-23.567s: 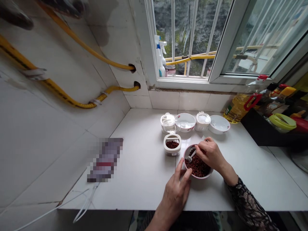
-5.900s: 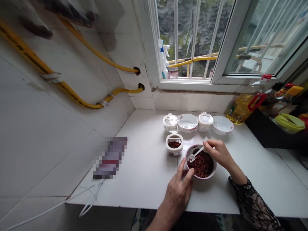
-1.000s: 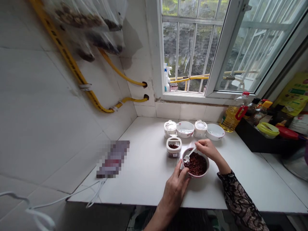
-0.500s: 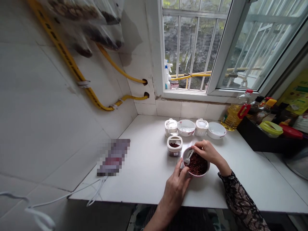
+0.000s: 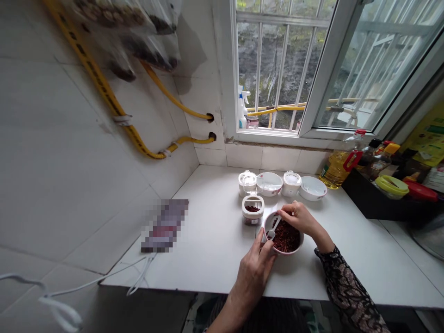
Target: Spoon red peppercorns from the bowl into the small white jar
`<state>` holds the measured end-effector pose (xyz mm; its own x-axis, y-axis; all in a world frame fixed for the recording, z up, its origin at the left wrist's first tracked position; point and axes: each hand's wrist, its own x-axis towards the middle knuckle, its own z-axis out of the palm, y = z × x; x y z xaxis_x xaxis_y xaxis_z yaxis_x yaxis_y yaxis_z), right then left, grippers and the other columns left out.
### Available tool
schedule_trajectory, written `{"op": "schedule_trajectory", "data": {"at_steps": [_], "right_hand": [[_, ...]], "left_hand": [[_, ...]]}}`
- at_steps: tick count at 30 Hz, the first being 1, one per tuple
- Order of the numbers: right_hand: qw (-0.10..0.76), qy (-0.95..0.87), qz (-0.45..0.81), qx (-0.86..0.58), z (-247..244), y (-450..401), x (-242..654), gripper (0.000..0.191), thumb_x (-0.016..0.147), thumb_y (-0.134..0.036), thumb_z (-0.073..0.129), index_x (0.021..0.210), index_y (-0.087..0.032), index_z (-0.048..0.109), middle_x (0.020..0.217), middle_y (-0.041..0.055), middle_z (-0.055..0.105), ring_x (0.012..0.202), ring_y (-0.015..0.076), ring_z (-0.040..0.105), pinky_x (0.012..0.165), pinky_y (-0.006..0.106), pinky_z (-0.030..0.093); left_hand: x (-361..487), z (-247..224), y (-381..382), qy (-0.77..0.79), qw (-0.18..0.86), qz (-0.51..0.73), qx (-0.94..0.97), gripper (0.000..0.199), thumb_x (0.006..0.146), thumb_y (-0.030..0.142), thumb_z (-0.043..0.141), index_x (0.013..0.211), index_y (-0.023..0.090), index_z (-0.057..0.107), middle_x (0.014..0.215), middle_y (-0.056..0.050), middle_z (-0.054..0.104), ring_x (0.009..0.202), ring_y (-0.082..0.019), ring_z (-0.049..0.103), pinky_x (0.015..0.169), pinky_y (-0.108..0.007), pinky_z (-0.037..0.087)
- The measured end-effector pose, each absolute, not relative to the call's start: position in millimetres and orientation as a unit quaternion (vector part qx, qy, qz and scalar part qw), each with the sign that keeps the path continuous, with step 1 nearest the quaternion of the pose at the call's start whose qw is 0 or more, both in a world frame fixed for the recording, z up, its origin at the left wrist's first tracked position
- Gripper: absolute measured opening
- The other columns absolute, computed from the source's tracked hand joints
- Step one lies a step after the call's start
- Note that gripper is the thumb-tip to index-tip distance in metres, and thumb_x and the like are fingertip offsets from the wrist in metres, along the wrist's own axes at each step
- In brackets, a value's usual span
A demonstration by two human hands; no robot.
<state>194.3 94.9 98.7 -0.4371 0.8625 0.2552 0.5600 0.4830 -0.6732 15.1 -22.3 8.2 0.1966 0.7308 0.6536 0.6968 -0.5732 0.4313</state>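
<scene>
My right hand (image 5: 296, 219) pinches the handle of a small white plastic spoon (image 5: 274, 228), whose tip is down in the bowl. The white bowl (image 5: 282, 251) has a pink rim and holds dark red grains like dried peppercorns (image 5: 286, 237). My left hand (image 5: 253, 280) grips the bowl's near left side. Just beyond the bowl, a white lidded jar (image 5: 253, 212) stands with its lid up and a few of the same grains inside. The spoon's tip is partly hidden among the grains.
Behind the jar stand two white lidded containers (image 5: 291, 183) (image 5: 247, 182) and two white bowls (image 5: 269, 183) (image 5: 312, 188). An oil bottle (image 5: 338, 164) and a black tray of bottles (image 5: 367, 199) sit at right. A blurred packet (image 5: 164, 225) lies at left.
The spoon has tilted more upright in the bowl, and my right hand has shifted slightly. The view has moved a little to the right.
</scene>
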Motion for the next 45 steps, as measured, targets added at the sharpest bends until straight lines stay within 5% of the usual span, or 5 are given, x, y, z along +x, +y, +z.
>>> {"op": "schedule_trajectory", "data": {"at_steps": [26, 41, 45], "right_hand": [[0.364, -0.626, 0.453, -0.520, 99.5, 105.2, 203.5, 0.044, 0.068, -0.054, 0.065, 0.045, -0.019, 0.051, 0.043, -0.0030, 0.042, 0.044, 0.0077, 0.031, 0.046, 0.026, 0.019], [0.439, -0.595, 0.424, -0.523, 96.1, 110.5, 197.1, 0.050, 0.067, -0.063, 0.065, 0.046, -0.020, 0.050, 0.043, -0.0024, 0.042, 0.043, 0.0089, 0.032, 0.045, 0.026, 0.023], [0.517, -0.617, 0.309, -0.506, 101.5, 106.8, 179.2, 0.052, 0.082, -0.063, 0.055, 0.052, -0.021, 0.050, 0.045, -0.0026, 0.042, 0.045, 0.0111, 0.034, 0.047, 0.028, 0.026]], "left_hand": [[15.1, 10.1, -21.8, 0.455, 0.009, 0.443, 0.772, 0.026, 0.097, 0.014, 0.048, 0.122, 0.020, 0.049, 0.142, -0.023, 0.052, 0.125, -0.029, 0.060, 0.089, -0.033, 0.059], [16.0, 9.1, -21.3, 0.458, 0.003, 0.438, 0.774, 0.025, 0.095, 0.012, 0.049, 0.120, 0.018, 0.051, 0.143, -0.026, 0.051, 0.122, -0.030, 0.063, 0.086, -0.033, 0.060], [16.9, 8.5, -20.7, 0.454, -0.003, 0.439, 0.775, 0.026, 0.096, 0.013, 0.047, 0.121, 0.018, 0.049, 0.141, -0.026, 0.053, 0.121, -0.030, 0.063, 0.086, -0.034, 0.060]]}}
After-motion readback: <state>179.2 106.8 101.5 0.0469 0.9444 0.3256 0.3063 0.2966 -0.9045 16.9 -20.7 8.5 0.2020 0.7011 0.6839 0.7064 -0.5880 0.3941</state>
